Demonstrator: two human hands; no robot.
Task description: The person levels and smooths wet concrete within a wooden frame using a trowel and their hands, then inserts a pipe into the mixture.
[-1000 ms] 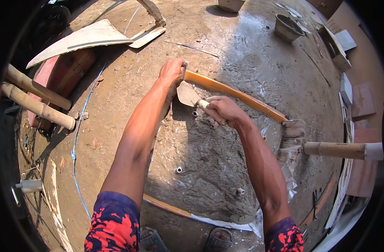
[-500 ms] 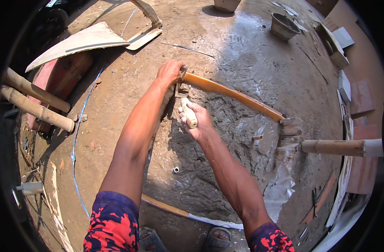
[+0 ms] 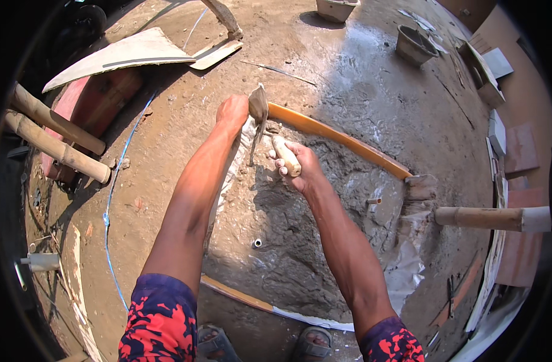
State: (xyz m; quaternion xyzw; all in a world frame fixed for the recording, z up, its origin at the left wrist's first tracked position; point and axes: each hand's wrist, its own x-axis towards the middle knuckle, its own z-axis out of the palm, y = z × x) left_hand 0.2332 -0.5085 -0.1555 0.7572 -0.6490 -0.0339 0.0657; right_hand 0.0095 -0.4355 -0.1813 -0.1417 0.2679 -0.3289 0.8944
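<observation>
My right hand (image 3: 300, 166) is wrapped around the pale wooden handle of a trowel (image 3: 288, 158). Its muddy metal blade stands tilted up at the far left corner of a frame filled with wet grey mortar (image 3: 282, 205). Just left of the blade, my left hand (image 3: 232, 111) is closed at the top of the frame's left side, where a whitish sheet (image 3: 232, 163) shows along the edge. Its fingertips and what they grip are hidden. From the corner by the blade, a yellow-brown wooden strip (image 3: 342, 139) runs to the right. Two short pipe ends, one a white pipe (image 3: 257, 242), poke out of the mortar.
A bamboo pole (image 3: 481, 217) reaches the frame's right side; more bamboo poles (image 3: 59, 145) lie at left near a blue string (image 3: 116, 187). Two buckets, one a dark bucket (image 3: 416, 47), stand at the back. A wooden strip (image 3: 237, 294) edges the near side, before my sandalled feet.
The trowel blade has come up and turned, now showing its face above the corner. My right hand has shifted slightly right and down, and the left side's whitish sheet shows more.
</observation>
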